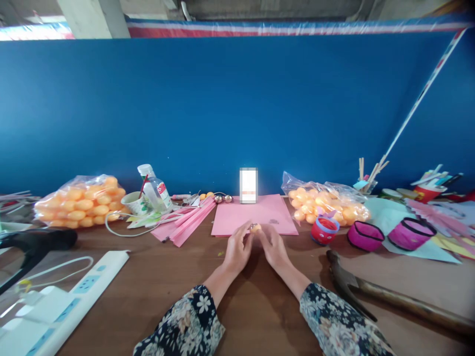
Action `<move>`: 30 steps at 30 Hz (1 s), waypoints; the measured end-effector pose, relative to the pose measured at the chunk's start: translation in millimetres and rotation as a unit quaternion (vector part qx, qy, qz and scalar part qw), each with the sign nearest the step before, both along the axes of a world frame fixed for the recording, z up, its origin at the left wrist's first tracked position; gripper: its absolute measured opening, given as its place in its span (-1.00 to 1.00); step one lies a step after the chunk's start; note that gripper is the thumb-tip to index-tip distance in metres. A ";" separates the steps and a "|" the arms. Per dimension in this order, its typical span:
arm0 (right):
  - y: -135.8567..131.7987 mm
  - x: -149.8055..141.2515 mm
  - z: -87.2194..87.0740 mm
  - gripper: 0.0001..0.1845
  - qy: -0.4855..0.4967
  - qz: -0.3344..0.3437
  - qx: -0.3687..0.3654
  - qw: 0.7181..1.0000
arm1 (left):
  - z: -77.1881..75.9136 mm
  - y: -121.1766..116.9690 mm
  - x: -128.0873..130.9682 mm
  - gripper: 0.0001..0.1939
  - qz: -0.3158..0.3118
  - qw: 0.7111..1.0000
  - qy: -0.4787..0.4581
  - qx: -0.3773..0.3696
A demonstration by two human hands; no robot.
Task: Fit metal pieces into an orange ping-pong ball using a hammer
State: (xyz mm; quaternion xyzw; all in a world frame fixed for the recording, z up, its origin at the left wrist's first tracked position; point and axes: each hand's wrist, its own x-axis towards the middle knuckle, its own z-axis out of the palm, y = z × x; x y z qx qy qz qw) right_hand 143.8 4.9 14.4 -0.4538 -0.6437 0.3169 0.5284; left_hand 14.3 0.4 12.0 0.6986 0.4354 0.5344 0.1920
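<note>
My left hand [238, 248] and my right hand [275, 245] meet over the near edge of a stack of pink paper [254, 210]. Between their fingertips is a small, shiny, gold-and-orange round thing [255, 228], partly hidden by the fingers. Both hands are closed around it, the left from one side and the right from the other. A bundle of folded pink paper strips [193, 222] lies left of the stack. Shiny metallic balls [223, 199] sit at the stack's far left corner.
Bags of orange balls stand left [85, 205] and right [321, 200]. A clear bottle [160, 190], a red cup [324, 231] and magenta fabric bands [365, 236] are about. A power strip [89, 289] lies front left, a wooden-handled tool [401, 296] front right. A blue partition [230, 109] rises behind.
</note>
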 end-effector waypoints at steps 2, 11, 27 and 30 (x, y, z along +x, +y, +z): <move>1.2 0.2 -1.0 -0.65 0.007 -0.002 -0.014 1.000 | -1.4 0.5 0.4 -0.60 -0.011 1.000 0.018 0.010; -3.5 -3.2 3.7 -0.68 -0.029 0.025 -0.001 0.999 | -4.1 2.2 -1.0 -0.68 0.002 1.000 -0.008 -0.022; -4.3 -3.6 2.7 -0.68 -0.011 0.036 0.004 0.999 | -10.8 5.3 0.7 -0.64 -0.016 0.998 -0.039 -0.043; -4.3 -4.5 2.0 -0.65 -0.015 0.021 0.013 1.000 | -13.1 6.4 -0.2 -0.58 -0.010 0.998 -0.038 -0.048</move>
